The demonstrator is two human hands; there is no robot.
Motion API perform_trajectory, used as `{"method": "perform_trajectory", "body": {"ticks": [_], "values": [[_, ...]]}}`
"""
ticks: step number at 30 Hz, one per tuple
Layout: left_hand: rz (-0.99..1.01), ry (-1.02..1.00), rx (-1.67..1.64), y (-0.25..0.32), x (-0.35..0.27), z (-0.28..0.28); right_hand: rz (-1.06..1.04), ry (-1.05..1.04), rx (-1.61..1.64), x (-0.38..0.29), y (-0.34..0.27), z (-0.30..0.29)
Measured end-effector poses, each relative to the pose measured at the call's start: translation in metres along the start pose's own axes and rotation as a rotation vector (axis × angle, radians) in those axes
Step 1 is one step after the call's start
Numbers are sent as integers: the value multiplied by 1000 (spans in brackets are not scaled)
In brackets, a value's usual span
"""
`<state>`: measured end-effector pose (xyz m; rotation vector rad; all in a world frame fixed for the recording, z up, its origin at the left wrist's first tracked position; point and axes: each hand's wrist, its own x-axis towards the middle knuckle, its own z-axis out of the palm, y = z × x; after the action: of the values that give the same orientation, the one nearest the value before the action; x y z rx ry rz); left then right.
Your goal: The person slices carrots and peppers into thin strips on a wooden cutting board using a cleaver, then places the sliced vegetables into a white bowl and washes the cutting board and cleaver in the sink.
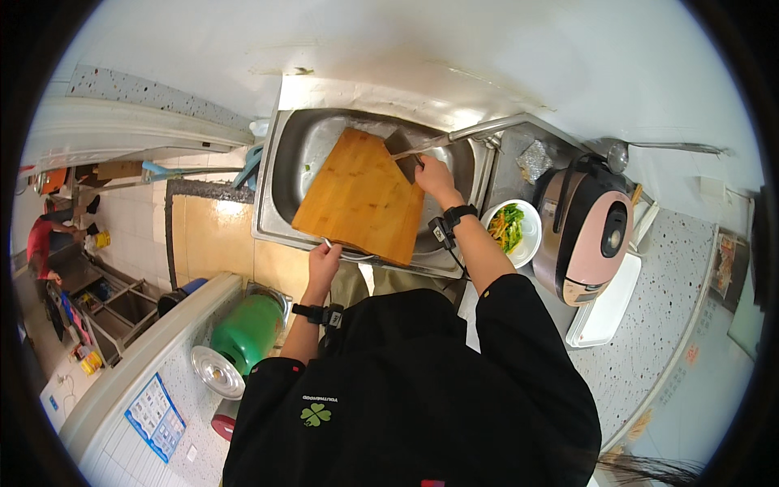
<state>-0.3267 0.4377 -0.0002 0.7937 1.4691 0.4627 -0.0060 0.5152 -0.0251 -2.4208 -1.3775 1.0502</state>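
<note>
A wooden cutting board [365,195] lies tilted across the stainless steel sink [263,219], its near edge over the front rim. My left hand [324,263] grips the metal handle [352,258] at the board's near edge. In my right hand [434,180] is the dark handle of a broad-bladed kitchen knife [398,142], held over the board's far right corner. Water from the faucet [487,128] runs onto the blade area. My fingers partly hide the knife's handle.
Right of the sink stand a white bowl [530,228] with cut vegetables, a pink rice cooker [599,237] and white trays [608,304]. A ladle [618,157] lies behind the cooker. A green gas cylinder [252,329] is at lower left. Another person [41,243] is at far left.
</note>
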Motion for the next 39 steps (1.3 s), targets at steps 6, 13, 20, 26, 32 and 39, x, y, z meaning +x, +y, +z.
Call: {"method": "perform_trajectory", "body": {"ticks": [6, 13, 20, 26, 32, 39], "values": [[-44, -26, -109, 23, -1, -11, -111, 158, -77, -9, -3, -47], [-50, -46, -211, 36, -3, -3, -232, 130, -112, 7, 55, -103], [-75, -31, -209, 42, 0, 3, -261, -167, -172, 17, 72, -144], [-70, 9, -190, 44, -3, 4, -240, -61, -144, 22, 74, -163], [-44, 58, -145, 27, 3, 6, -365, -115, 11, 48, 110, -164], [73, 117, -109, 29, -4, 25, -292, -363, -133, 42, 93, -153]]}}
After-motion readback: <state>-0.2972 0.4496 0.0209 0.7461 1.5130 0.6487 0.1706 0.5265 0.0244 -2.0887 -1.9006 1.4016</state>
